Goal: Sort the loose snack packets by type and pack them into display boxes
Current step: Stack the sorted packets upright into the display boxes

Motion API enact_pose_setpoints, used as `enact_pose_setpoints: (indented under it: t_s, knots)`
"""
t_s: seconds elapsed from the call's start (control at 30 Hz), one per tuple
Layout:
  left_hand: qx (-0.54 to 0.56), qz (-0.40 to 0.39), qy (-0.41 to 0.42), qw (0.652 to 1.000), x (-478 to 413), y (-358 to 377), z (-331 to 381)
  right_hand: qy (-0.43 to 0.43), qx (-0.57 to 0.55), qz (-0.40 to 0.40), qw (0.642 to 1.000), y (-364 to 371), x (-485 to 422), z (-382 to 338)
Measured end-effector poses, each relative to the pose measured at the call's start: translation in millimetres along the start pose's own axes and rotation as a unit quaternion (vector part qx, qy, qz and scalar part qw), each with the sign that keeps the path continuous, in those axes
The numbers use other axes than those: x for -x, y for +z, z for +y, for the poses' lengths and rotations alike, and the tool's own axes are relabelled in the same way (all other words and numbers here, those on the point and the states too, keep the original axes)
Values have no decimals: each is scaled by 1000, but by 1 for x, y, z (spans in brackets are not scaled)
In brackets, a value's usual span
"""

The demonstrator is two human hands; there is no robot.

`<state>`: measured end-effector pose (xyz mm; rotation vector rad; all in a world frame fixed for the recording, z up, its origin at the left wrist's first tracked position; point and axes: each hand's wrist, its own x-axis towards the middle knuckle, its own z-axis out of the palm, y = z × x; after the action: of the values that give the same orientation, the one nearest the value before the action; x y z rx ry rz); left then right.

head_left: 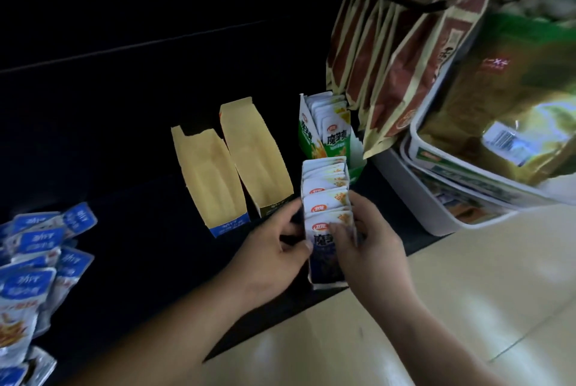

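Note:
A narrow display box (327, 282) full of upright white and dark-purple snack packets (324, 186) stands on the dark surface near its front edge. My left hand (274, 245) grips the box's left side. My right hand (367, 236) holds its right side, fingers lying over the front packets. Behind it a green display box (307, 133) holds several green-and-white packets. Two empty open boxes with tan insides (205, 180) (255, 155) lie to the left. A heap of loose blue-and-white packets (34, 264) covers the far left.
Tan and red-brown snack bags (389, 52) hang from a black rack at the upper right. A large green-gold bag (511, 99) rests in stacked white tubs (442, 198) on the right. Pale floor tiles (405, 323) lie below the dark surface's edge.

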<state>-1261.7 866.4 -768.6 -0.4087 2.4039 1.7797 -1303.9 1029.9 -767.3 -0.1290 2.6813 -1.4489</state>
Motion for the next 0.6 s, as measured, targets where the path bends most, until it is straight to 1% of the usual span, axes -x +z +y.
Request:
enact_pose_setpoints:
  t_s: [0.17, 0.27, 0.3, 0.37, 0.43, 0.47, 0.53, 0.6]
  knots:
    - [-22, 3, -28, 999, -10, -9, 6, 7, -22, -23, 999, 10, -25, -9]
    - [-16, 8, -38, 999, -21, -16, 14, 1, -17, -32, 999, 16, -47, -14]
    - [-10, 17, -44, 999, -26, -17, 15, 2, -11, -27, 1000, 17, -52, -16]
    - [-14, 47, -61, 997, -34, -21, 12, 2, 31, 22, 999, 19, -49, -17]
    - [-54, 68, -81, 993, -36, -25, 2, -20, 89, 81, 993, 19, -26, -19]
    - [-84, 72, -92, 990, -35, -28, -4, -36, 104, 94, 989, 19, -11, -18]
    - [-136, 75, -104, 982, -33, -31, -14, -42, 79, 83, 992, 19, 16, -13]
    - [-156, 91, -104, 978, -32, -30, -23, -20, 40, 70, 997, 21, 30, -2]
